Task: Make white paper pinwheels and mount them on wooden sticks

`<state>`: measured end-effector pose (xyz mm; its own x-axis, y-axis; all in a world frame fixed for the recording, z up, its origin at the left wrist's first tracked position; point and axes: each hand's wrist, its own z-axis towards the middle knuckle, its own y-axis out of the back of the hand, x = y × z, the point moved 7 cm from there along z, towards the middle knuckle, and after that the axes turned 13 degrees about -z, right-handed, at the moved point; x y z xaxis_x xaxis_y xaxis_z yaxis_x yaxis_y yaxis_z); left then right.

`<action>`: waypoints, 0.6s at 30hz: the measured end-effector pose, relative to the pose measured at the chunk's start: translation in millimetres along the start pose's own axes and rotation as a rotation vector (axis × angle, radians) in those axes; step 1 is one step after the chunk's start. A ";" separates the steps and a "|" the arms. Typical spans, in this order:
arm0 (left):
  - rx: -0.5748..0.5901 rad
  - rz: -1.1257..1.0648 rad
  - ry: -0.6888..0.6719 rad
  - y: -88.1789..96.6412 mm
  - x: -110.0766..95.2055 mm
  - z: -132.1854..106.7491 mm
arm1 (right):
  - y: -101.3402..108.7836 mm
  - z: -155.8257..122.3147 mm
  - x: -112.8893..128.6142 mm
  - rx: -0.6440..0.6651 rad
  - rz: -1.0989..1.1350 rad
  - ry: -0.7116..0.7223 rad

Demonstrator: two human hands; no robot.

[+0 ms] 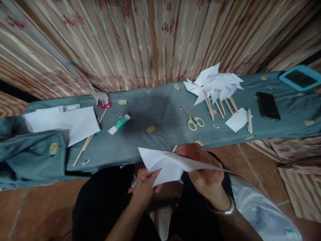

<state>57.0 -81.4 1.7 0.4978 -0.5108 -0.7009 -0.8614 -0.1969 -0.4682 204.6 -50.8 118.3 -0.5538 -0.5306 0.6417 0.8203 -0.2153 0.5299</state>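
A folded white paper piece [173,164] is held above my lap, just in front of the low cloth-covered bench [160,110]. My left hand [145,182] grips its lower left flap from beneath, fingers closed on the paper. My right hand [205,170], with a metal bangle at the wrist, pinches the paper's top fold with thumb and fingers. A wooden stick end [175,147] pokes up just behind the paper.
On the bench lie several finished white paper pinwheels on sticks [215,87], green-handled scissors [194,120], a glue stick [119,124], white paper sheets [67,122], loose sticks [86,142], a small red box [103,102], a black phone [268,105] and a blue-cased tablet [301,77]. A striped curtain hangs behind.
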 end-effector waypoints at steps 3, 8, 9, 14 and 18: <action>-0.022 -0.011 0.019 -0.8 0.1 -1.0 | 0.2 0.1 0.3 0.019 0.015 0.001; -0.064 -0.052 0.024 -3.1 -3.8 -3.3 | 0.2 -0.9 2.3 0.033 0.022 0.016; -0.059 -0.053 0.024 -3.6 -3.5 -3.1 | -0.1 -1.1 2.6 0.040 0.021 0.018; -0.059 -0.062 -0.004 4.6 4.8 1.4 | -2.0 -0.5 1.8 0.070 0.008 0.003; -0.062 -0.032 0.014 10.6 9.0 2.2 | -2.1 0.3 1.6 0.065 0.014 -0.001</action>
<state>52.6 -86.2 -10.8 0.5241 -0.5147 -0.6785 -0.8499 -0.2643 -0.4559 201.9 -50.9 118.4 -0.5423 -0.5322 0.6502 0.8170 -0.1536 0.5558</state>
